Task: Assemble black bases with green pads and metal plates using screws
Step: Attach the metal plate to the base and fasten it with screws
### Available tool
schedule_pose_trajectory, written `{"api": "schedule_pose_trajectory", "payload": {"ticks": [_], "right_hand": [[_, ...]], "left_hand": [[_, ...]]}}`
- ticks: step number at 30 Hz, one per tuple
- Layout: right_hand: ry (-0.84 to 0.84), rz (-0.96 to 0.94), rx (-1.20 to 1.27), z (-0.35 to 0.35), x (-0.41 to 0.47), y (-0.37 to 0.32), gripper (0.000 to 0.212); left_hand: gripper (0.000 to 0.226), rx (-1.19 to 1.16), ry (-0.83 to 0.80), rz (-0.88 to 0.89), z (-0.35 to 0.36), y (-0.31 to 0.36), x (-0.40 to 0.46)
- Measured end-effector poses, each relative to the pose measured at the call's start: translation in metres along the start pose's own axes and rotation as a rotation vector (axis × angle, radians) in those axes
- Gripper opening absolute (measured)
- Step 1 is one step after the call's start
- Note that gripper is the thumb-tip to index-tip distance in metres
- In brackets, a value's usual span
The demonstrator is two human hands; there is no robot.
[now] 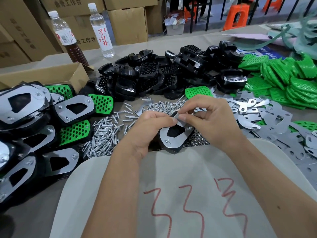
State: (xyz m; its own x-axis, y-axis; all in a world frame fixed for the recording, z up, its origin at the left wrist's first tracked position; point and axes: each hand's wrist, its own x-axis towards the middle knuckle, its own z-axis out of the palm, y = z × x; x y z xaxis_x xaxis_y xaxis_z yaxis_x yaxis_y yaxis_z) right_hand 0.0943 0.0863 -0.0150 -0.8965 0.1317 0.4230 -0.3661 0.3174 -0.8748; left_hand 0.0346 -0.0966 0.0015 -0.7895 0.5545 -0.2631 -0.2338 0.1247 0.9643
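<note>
**Both hands on one base at the near table edge**

I hold a black base (173,148) with a metal plate (178,134) on top, just above the near edge of the table (130,47), over the scatter of small nuts (164,104). My left hand (151,127) grips the base from its left side, fingers curled round its upper end. My right hand (211,117) comes in from the right, thumb and forefinger pinching at the plate's top end; what sits between them is too small for me to tell. The two hands meet there, fingertips touching. One screw (167,141) stands in the plate's lower hole.

Just left of my left hand lies a heap of loose screws (103,134). Further left sit finished units (75,109), each showing a metal plate and a green perforated pad. Behind the nuts is a big pile of bare black bases (154,74). To the right, loose metal plates (267,117) spread across the table, and beyond them a stack of green pads (283,78).

At the far left an open cardboard box (51,73) stands beside two plastic bottles (102,30), with stacked cartons (127,23) behind. An orange stool (236,16) shows in the background. My pale garment with red zigzag marks (188,203) fills the foreground
</note>
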Motion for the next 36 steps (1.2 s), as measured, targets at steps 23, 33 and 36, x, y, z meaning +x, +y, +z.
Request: {"api": "schedule_pose_trajectory", "payload": {"ticks": [23,33,36], "right_hand": [[-0.017,-0.072,-0.164,-0.0043,0.0003,-0.0053,0.009],[0.007,-0.074,-0.135,-0.0033,-0.0017,0.0001,0.017],[-0.004,-0.035,-0.06,-0.0029,-0.0015,0.0034,0.015]], "left_hand": [[0.021,0.005,-0.037,0.006,-0.0017,-0.0011,-0.0008],[0.016,-0.021,-0.038,0.035,-0.0027,-0.0018,0.0024],[0.015,-0.014,-0.047,0.053,-0.0028,-0.0027,0.0026]]}}
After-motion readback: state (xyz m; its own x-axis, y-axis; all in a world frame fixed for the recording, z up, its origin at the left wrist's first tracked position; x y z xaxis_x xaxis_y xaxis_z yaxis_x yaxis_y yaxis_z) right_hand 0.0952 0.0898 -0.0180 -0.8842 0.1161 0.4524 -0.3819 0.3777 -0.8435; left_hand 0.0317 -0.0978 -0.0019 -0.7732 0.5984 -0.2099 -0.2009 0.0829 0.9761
